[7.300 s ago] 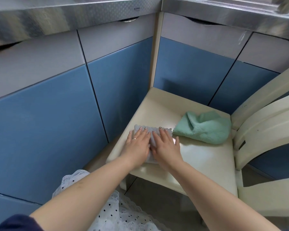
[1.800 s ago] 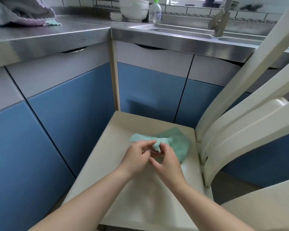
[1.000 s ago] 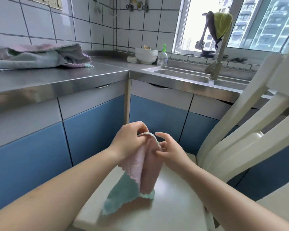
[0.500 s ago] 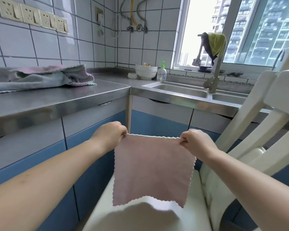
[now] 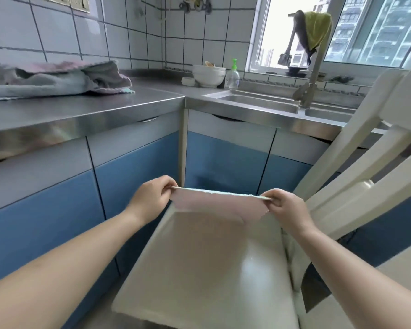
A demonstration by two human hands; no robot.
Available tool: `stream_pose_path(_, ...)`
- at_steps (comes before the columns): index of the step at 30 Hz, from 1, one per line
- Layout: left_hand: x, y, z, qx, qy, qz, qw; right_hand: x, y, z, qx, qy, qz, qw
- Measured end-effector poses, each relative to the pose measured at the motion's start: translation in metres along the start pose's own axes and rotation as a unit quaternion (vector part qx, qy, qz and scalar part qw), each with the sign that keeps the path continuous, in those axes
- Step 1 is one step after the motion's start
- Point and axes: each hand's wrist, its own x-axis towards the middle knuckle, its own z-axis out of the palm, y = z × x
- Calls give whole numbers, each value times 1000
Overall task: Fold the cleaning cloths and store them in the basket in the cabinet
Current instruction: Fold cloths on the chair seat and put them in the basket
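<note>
A pink cloth with a green back [image 5: 214, 204] is stretched between my hands above the far end of the cream chair seat [image 5: 207, 269]. My left hand [image 5: 152, 198] pinches its left top corner and my right hand [image 5: 285, 205] pinches its right top corner. The cloth tilts nearly flat, its lower edge blurred just over the seat. More cloths lie in a loose heap [image 5: 55, 79] on the steel counter at the left. The blue cabinet doors [image 5: 223, 160] below the counter are shut; no basket is in view.
The chair's cream backrest [image 5: 365, 167] rises at the right. A steel sink [image 5: 259, 103] with a tap [image 5: 311, 74], white bowls [image 5: 209, 76] and a soap bottle [image 5: 233, 76] line the counter under the window. A yellow rag [image 5: 316, 29] hangs over the tap.
Half a second ago the cloth hung upright from my raised hands. My hands have come down toward the chair seat and the cloth has swung nearly flat.
</note>
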Motion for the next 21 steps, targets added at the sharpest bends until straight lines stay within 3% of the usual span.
stream_pose_path(9, -140, -57, 59, 56, -229, -47, 971, -144, 77, 80, -70, -186, 47, 979)
stream_pose_path(17, -183, -66, 66, -17, -230, -105, 967, -190, 89, 82, -62, -173, 41, 982)
stream_pose_path(21, -177, -66, 70, -74, -156, -160, 972, -177, 78, 81, -5, -127, 61, 990)
